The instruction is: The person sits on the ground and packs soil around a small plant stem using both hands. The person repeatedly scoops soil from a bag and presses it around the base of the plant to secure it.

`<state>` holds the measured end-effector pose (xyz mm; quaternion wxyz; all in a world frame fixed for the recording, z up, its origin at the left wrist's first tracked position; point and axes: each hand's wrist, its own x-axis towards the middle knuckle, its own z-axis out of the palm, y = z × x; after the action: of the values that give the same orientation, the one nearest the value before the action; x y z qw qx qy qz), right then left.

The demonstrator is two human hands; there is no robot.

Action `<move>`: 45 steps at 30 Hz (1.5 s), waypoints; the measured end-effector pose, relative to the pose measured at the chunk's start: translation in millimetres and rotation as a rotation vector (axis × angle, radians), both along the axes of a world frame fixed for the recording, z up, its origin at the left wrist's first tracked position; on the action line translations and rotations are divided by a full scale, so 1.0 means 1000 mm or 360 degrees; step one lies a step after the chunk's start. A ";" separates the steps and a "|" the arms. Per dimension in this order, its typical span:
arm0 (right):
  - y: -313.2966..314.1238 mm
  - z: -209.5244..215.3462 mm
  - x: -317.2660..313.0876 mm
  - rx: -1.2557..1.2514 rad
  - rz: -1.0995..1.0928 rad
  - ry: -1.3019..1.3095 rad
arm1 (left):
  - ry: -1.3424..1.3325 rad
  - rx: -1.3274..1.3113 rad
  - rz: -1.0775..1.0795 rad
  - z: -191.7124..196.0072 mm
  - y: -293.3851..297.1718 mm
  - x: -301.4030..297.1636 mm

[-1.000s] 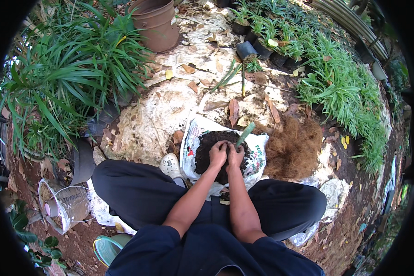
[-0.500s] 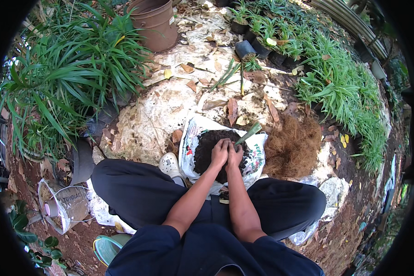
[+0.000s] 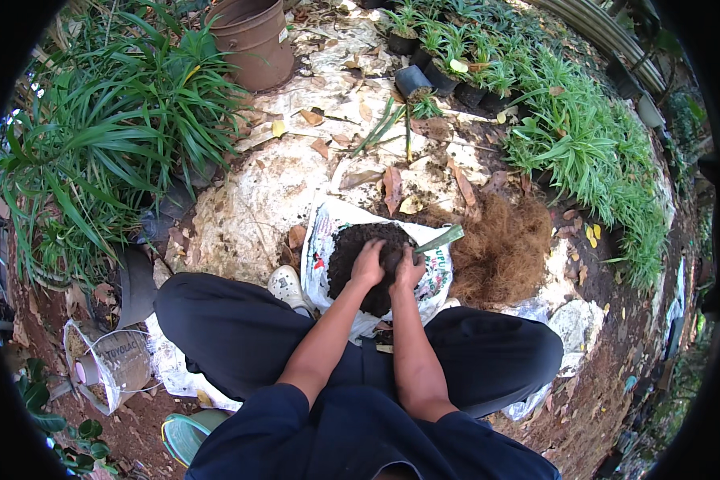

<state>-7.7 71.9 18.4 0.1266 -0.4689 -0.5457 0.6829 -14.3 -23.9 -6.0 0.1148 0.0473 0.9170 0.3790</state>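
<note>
A white printed sack [image 3: 319, 232], its mouth spread wide, lies between my legs with dark soil [image 3: 352, 248] in it. My left hand [image 3: 367, 265] rests on the soil, fingers extended and their tips partly sunk in it. Just to its right, my right hand [image 3: 409, 271] is closed around the lower end of a green leafy cutting [image 3: 442, 240]. The cutting leans out to the right over the sack's rim. A dark clump of soil [image 3: 392, 260] sits between the hands, at the cutting's base; its exact hold is hidden by my fingers.
Brown coconut fibre [image 3: 504, 248] is heaped right of the sack. Beyond lie loose green leaves [image 3: 380, 128] and a tipped black pot [image 3: 413, 81]. Potted plants [image 3: 568, 136] line the right; a large brown pot [image 3: 252, 48] stands far left. A clear bucket [image 3: 120, 360] lies near my left knee.
My hands, together at the cutting's base before, have come apart; the left has shifted left onto the soil. The cutting now leans lower to the right. The whole view has shifted slightly.
</note>
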 end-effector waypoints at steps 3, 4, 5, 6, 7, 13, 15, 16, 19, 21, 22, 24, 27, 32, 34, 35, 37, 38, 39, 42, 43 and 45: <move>0.002 0.003 0.001 -0.0028 -0.0085 0.0028 | -0.0137 -0.0301 -0.0164 -0.007 0.010 0.013; 0.002 0.004 0.001 -0.0059 -0.0132 0.0048 | -0.0126 -0.0301 -0.0075 -0.009 0.012 0.015; 0.002 0.005 0.001 -0.0003 -0.0140 0.0020 | -0.0226 -0.0273 -0.0033 -0.011 0.012 0.018; 0.002 0.005 0.000 -0.0054 -0.0139 0.0025 | -0.0091 -0.0345 -0.0099 -0.012 0.012 0.019; 0.002 0.004 0.000 -0.0095 -0.0160 0.0027 | -0.0065 -0.0385 -0.0209 -0.013 0.010 0.019; 0.001 0.002 -0.001 -0.0105 -0.0010 -0.0007 | 0.0082 -0.0306 -0.0214 -0.006 -0.001 0.014; -0.001 0.003 -0.001 -0.0116 -0.0013 -0.0026 | 0.0042 -0.0171 -0.0112 -0.002 -0.005 0.014; -0.001 0.004 -0.001 -0.0070 -0.0025 -0.0048 | -0.0016 -0.0057 -0.0002 -0.001 -0.006 0.014; -0.005 0.007 -0.002 0.0028 -0.0027 -0.0080 | -0.0126 0.0228 0.0304 0.000 -0.007 0.013; -0.006 0.009 -0.002 0.0026 -0.0013 -0.0043 | -0.0142 0.0320 0.0473 0.000 -0.007 0.010; -0.007 0.009 -0.002 0.0050 0.0009 -0.0046 | -0.0133 0.0324 0.0550 0.000 -0.007 0.008; -0.007 0.008 -0.002 0.0057 0.0029 -0.0004 | -0.0159 0.0328 0.0648 0.000 -0.008 0.005; -0.006 0.006 -0.001 0.0004 0.0032 -0.0015 | -0.0250 0.0308 0.0708 0.002 -0.011 0.002; -0.004 0.006 0.000 0.0073 0.0186 -0.0175 | -0.0545 0.0607 0.0944 -0.002 -0.008 0.003; -0.004 0.007 0.002 0.0074 0.0221 -0.0197 | -0.0467 0.0758 0.0967 -0.007 -0.003 0.003; -0.004 0.008 0.003 0.0083 0.0236 -0.0184 | -0.0466 0.0839 0.0971 -0.009 -0.002 0.002; -0.004 0.009 0.003 0.0074 0.0256 -0.0174 | -0.0434 0.0831 0.0948 -0.011 -0.002 0.000; -0.004 0.010 0.004 0.0058 0.0261 -0.0178 | -0.0492 0.0812 0.0945 -0.011 -0.003 -0.001; -0.004 0.011 0.003 0.0041 0.0266 -0.0181 | -0.0438 0.0784 0.0899 -0.010 -0.005 -0.002; -0.004 0.013 0.002 0.0127 0.0259 -0.0258 | -0.0409 0.0636 0.0802 -0.001 -0.011 -0.003; -0.004 0.014 0.002 0.0101 0.0252 -0.0254 | -0.0383 0.0578 0.0775 0.004 -0.013 -0.003; -0.004 0.015 0.001 0.0023 0.0214 -0.0257 | -0.0308 0.0474 0.0751 0.013 -0.014 -0.002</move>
<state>-7.1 67.5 33.5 0.0395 -0.4837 -0.5893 0.6459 -16.6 -37.6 7.0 0.1022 -0.1872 0.8218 0.5283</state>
